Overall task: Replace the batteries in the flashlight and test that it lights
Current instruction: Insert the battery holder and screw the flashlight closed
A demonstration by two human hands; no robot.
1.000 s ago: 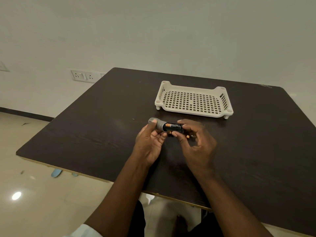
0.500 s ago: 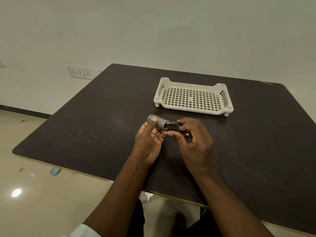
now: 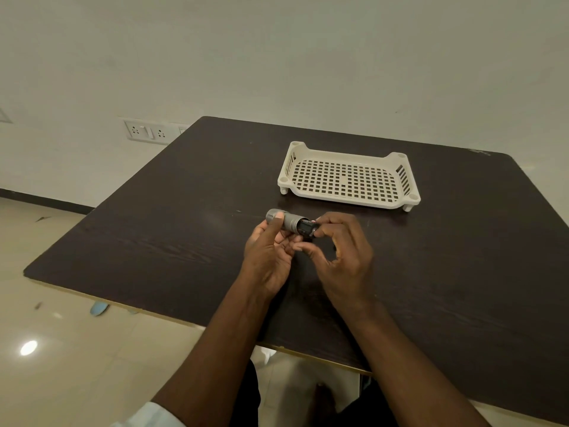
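A short grey flashlight (image 3: 288, 221) lies sideways in my left hand (image 3: 270, 257), thumb on its left end, above the dark table (image 3: 462, 272). A black battery pack (image 3: 306, 227) with orange marks sticks a little way out of the flashlight's open right end. My right hand (image 3: 341, 260) pinches the end of that battery pack with thumb and forefinger. Something small and dark sits under my right fingers; I cannot tell what it is.
A cream perforated plastic tray (image 3: 406, 175) stands on short feet beyond my hands, with nothing in it. The table's near edge runs just below my forearms. A wall socket panel (image 3: 144, 133) is on the wall at the left.
The battery pack has gone further into the flashlight: much of it showed a second ago, only a short end shows now. My right hand has followed it leftward.
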